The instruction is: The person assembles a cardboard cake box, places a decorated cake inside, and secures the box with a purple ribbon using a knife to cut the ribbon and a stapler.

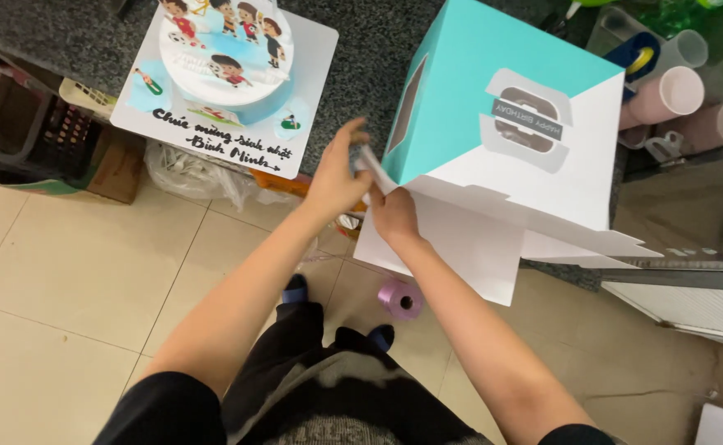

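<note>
Your left hand [334, 177] pinches the edge of a white flap [375, 171] at the lower corner of the teal-and-white cake box [477, 82], thumb and fingers [352, 132] closed on the card. Your right hand [393, 216] lies just beside it, pressed against the white panel [460, 247] hanging below the box; its fingers are hidden behind the card, so whether they grip cannot be told. The box sits tilted on the dark speckled surface [361, 66], its corner touching both hands. Well left on that surface: a decorated round cake [225, 49] on a white square board [213, 136]. A lilac ribbon spool [401, 298] lies on the tiled floor [65, 280] below your wrists.
</note>
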